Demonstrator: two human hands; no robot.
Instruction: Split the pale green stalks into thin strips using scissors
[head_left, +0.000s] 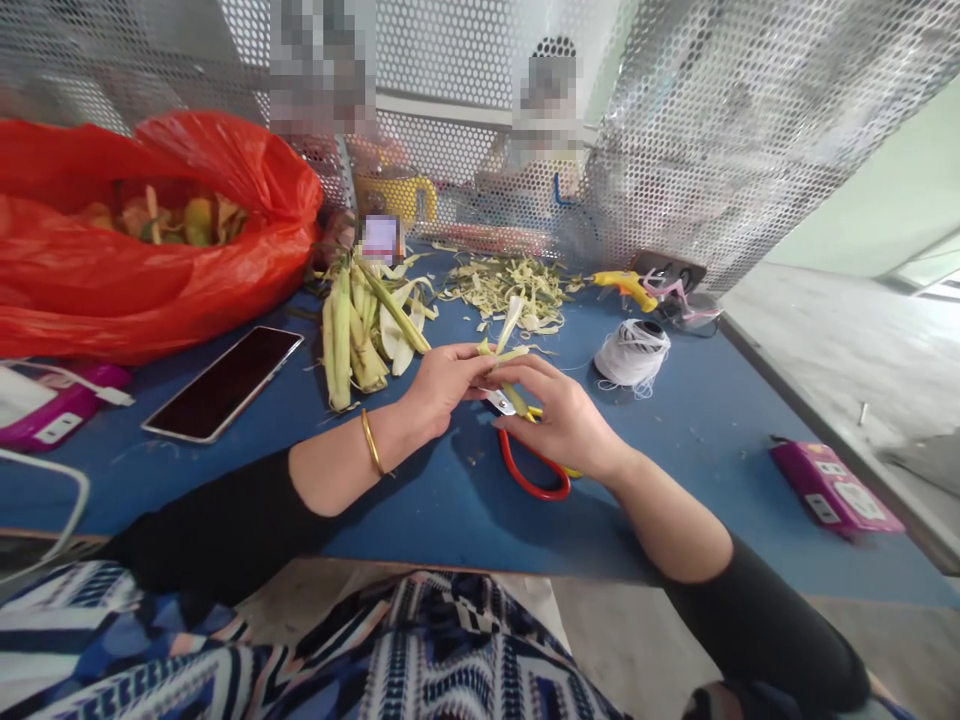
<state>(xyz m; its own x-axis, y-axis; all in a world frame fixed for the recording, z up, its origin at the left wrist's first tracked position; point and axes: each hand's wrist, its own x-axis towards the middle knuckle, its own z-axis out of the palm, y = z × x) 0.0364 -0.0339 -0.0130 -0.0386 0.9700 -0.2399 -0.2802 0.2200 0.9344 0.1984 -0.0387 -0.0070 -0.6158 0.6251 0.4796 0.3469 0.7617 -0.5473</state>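
A small piece of pale green-yellow corn husk (511, 322), with folded or crossed strips, is pinched between both hands. My left hand (444, 385) is closed on its left side, fingertips together. My right hand (564, 412) reaches over from the right, its fingers closed at the husk and a strip end hanging below them. Beneath the right hand, scissors (534, 489) with red and yellow handles lie on the blue table, their blades partly covered. Just left of the hands rests a bundle of long husks (340, 345). Behind them is a heap of shredded husk strips (517, 288).
A red plastic bag (172, 285) fills the back left, near a phone (225, 385) and a purple power strip (64, 410). At right are a spool of white thread (634, 355), a yellow glue gun (626, 287) and a purple box (836, 488). A perforated metal screen (450, 60) stands behind.
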